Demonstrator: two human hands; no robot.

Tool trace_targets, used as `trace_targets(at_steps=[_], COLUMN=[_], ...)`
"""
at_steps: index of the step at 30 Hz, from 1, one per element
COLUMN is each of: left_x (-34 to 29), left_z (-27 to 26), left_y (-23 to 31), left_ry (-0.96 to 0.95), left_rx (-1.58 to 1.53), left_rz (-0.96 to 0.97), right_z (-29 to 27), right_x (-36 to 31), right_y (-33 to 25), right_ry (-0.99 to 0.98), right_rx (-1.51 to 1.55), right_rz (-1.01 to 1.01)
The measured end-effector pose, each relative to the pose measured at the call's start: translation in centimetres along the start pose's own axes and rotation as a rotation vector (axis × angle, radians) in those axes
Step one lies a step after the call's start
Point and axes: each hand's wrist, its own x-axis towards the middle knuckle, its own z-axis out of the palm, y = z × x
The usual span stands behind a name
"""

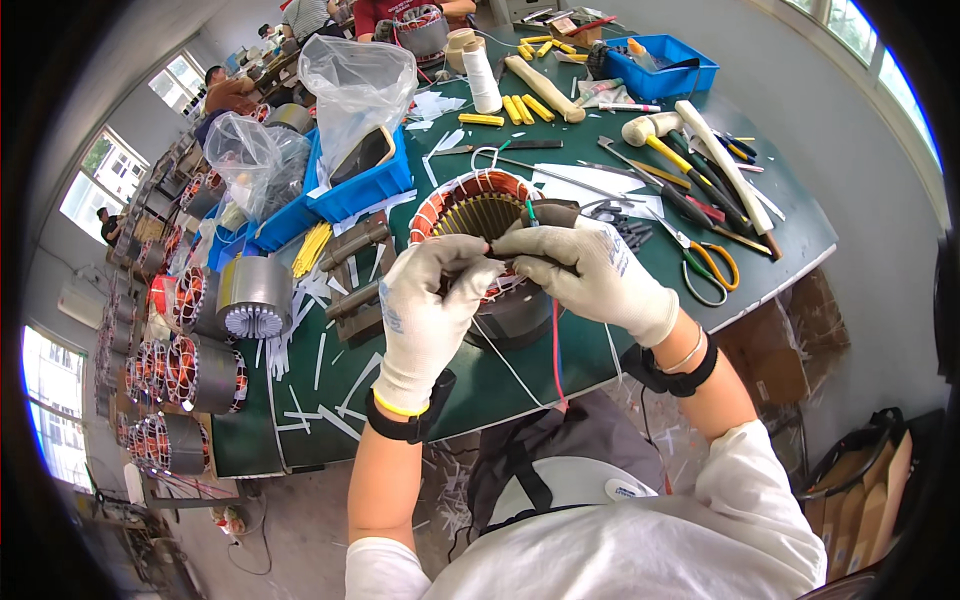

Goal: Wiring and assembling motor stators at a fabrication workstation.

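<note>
A motor stator (505,310) with orange-red copper windings laced in white cord stands near the table's front edge. Above its near rim, both my gloved hands meet with pinched fingertips. My left hand (432,300) comes from the left and my right hand (590,270) from the right. Whatever lies between their fingertips is too small and covered to make out. White cord (508,365) hangs down the front of the stator, and a red lead (557,350) drops beside it toward my lap. A green-tipped lead (531,210) sticks up by my right hand.
Scissors (705,262), a mallet (650,128) and other hand tools lie to the right. Blue bins (365,185) with plastic bags stand at left, near a grey stator (255,290). Paper strips (330,415) litter the green table (250,440). Other people work farther back.
</note>
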Motion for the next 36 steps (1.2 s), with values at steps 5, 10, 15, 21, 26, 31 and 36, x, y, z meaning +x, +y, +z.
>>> trace_targets(at_steps=[5,10,15,21,26,31,36], left_x=[-0.1,-0.1,0.1,0.0,-0.2,-0.3,0.3], left_z=[-0.2,-0.1,0.6,0.8,0.5,1.3,-0.9], left_y=[0.5,0.0,-0.1,-0.4,-0.4,2.3,2.6], left_ry=[-0.058,-0.040,0.001,-0.005,0.005,0.037,-0.102], left_rx=[0.244,0.328,0.361,0.290,0.233,0.147,0.757], left_rz=[0.247,0.388,0.422,0.345,0.285,0.215,0.778], right_z=[-2.0,-2.2,1.3,2.1,1.8,1.6,0.6], right_x=[-0.5,-2.9,-4.6,-4.7,-4.0,-3.7,-4.2], right_y=[-1.6,-2.6,-3.1,-2.5,-2.6,-3.1,-3.1], right_ry=[0.217,0.377,0.352,0.362,0.329,0.319,0.165], right_rx=[0.161,-0.024,-0.409,-0.527,-0.362,-0.110,-0.227], right_rz=[0.190,0.306,0.114,0.273,0.231,0.183,0.088])
